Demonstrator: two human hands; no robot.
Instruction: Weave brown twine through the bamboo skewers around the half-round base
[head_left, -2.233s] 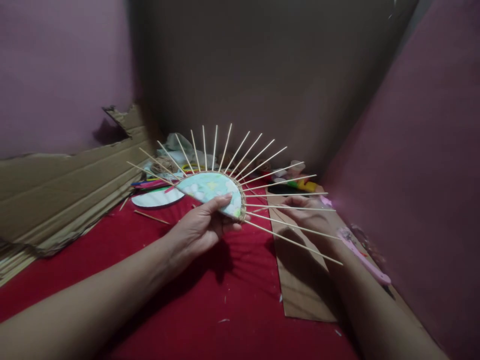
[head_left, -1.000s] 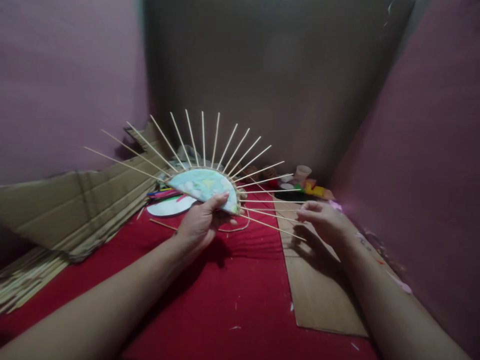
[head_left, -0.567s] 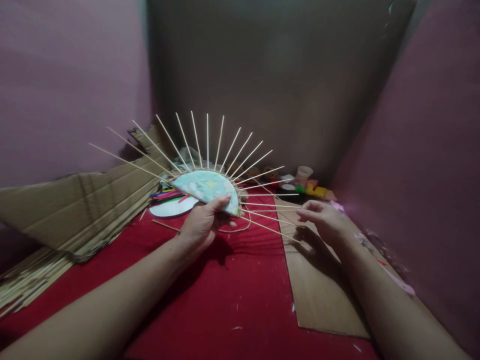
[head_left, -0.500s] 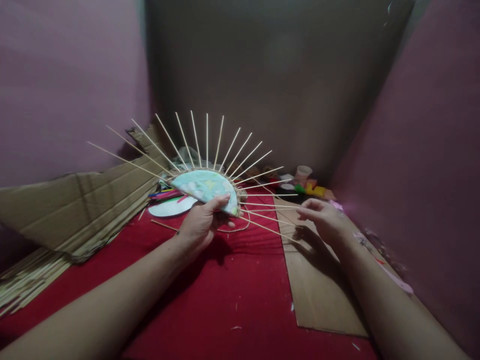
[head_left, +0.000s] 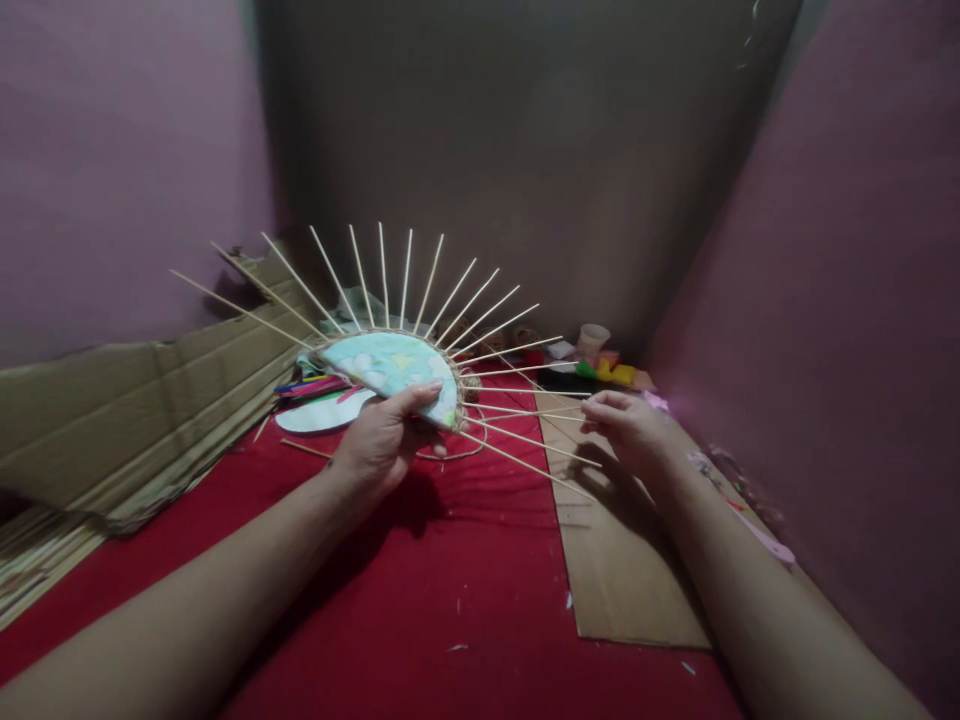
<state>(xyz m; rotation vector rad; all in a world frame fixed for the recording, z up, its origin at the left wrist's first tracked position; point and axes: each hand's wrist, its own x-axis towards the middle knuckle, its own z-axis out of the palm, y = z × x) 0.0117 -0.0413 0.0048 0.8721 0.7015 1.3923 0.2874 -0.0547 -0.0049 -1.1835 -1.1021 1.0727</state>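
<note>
Red cloth (head_left: 465,560) below; spoked disc (head_left: 390,362) pinched in left grip (head_left: 379,440), right grip (head_left: 626,425) loosely curled beside spokes.

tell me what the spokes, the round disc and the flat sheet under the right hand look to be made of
The spokes: thin, pale, matte sticks, straight and even, probably bamboo or wood skewers. The disc held by the left hand: stiff, flat, with a pastel cloud-like print, likely covered card or fabric; a tan cord seems woven round its rim. The sheet below the right hand: plain brown cardboard, dull, with cut edges.
</note>
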